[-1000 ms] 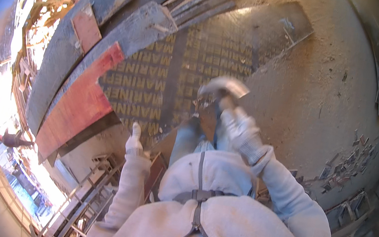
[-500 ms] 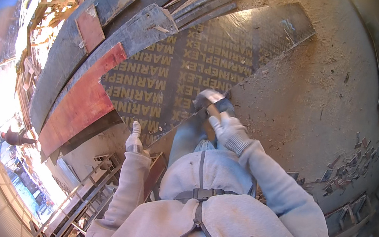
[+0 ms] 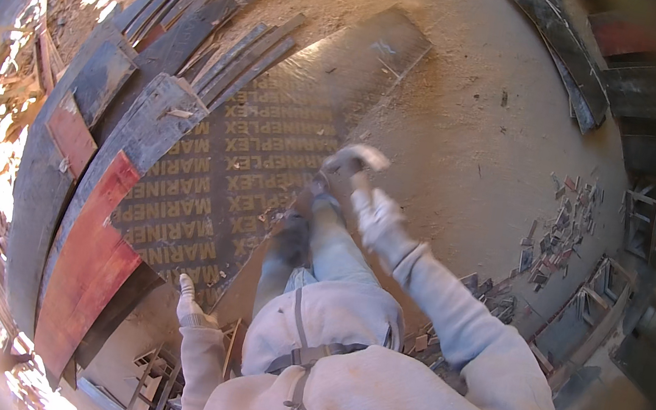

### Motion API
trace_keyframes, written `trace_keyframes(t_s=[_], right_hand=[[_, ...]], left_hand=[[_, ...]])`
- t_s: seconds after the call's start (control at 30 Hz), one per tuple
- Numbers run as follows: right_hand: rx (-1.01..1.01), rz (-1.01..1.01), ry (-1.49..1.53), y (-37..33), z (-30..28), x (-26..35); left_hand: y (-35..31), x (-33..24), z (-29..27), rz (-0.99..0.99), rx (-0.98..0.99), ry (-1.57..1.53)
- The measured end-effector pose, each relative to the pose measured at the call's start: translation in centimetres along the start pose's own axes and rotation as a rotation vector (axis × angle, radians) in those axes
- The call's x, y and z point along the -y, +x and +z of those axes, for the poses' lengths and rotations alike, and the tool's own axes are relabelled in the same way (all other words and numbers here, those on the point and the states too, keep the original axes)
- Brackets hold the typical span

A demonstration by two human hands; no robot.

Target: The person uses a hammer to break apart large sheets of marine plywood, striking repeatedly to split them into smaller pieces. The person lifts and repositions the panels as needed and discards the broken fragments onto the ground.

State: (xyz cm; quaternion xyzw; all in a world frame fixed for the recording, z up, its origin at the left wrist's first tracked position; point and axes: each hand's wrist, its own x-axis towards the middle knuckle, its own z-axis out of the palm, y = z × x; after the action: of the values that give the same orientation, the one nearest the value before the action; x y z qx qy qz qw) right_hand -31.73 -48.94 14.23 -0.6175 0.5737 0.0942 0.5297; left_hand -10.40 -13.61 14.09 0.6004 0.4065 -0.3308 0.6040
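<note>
My right hand (image 3: 377,217), in a pale work glove, is closed round the handle of a hammer (image 3: 359,158). The hammer's metal head is blurred and shows beyond the fist, just past my boots. My left hand (image 3: 189,296), also gloved, is held low on the left with its fingers stretched out, beside the near corner of a dark printed plywood sheet (image 3: 240,165). Nothing shows in it; whether it touches the sheet I cannot tell. My legs stand at the sheet's right edge.
Red-faced (image 3: 83,261) and grey boards (image 3: 48,186) lie stacked on the left, with narrow strips (image 3: 252,60) beyond. Dusty floor (image 3: 460,131) stretches to the right, with scattered wood offcuts (image 3: 559,233). More dark panels (image 3: 566,54) lie at the far right.
My view has turned to the right, so the sheet and boards sit further left. One foot has come forward. The hammer is still in my right hand; my left hand remains near the sheet's corner.
</note>
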Motion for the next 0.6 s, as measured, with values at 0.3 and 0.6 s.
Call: trace_keyframes(t_s=[0.3,0.6], right_hand=[[-0.224,-0.015,-0.099,17.6,-11.6,5.1],[0.258,0.116,-0.456,29.3,-8.1,-1.1]], left_hand=[[0.3,0.0,0.5,-0.007,-0.193,0.056],[-0.9,0.3,0.8,0.082,-0.346,0.062]])
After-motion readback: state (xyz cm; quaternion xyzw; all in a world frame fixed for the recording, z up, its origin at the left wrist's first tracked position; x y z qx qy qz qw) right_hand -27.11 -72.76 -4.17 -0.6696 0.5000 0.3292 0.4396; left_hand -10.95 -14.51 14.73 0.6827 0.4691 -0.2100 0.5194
